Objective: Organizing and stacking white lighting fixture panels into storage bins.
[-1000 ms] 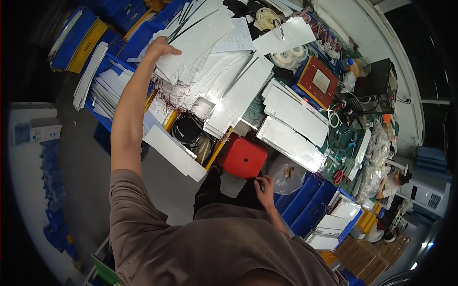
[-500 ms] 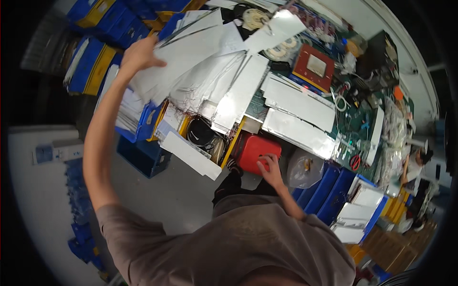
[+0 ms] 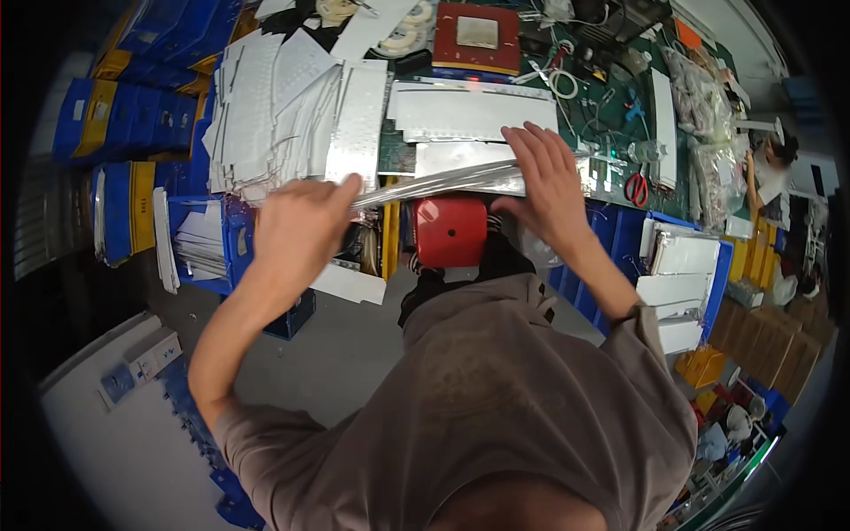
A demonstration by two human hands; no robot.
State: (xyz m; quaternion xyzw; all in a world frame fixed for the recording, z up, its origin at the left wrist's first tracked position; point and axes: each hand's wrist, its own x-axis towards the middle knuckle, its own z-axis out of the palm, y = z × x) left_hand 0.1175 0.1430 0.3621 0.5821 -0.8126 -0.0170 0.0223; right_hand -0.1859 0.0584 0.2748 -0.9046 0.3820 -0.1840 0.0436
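Observation:
Between my two hands, above the front edge of the green bench (image 3: 580, 111), is a stack of thin silvery sheets (image 3: 443, 182), seen nearly edge-on. My left hand (image 3: 305, 228) is closed round its left end. At its right end my right hand (image 3: 551, 181) holds on, fingers stretched over the top and thumb below. Flat white panels (image 3: 474, 112) lie on the bench just behind the stack. A fanned pile of white sheets (image 3: 266, 111) covers the bench to the left, next to an upright-lying white strip (image 3: 357, 119).
A red stool (image 3: 450, 237) stands under the bench edge. Red-handled scissors (image 3: 637, 188) and a red-brown box (image 3: 475, 42) lie on the bench. Blue bins with sheets stand left (image 3: 239, 237) and right (image 3: 719, 276). Another person (image 3: 772, 173) is at the far right.
My left hand has come from the pile at far left toward the bench front. My right hand has risen from the stool. Both now hold the stack. The view has turned.

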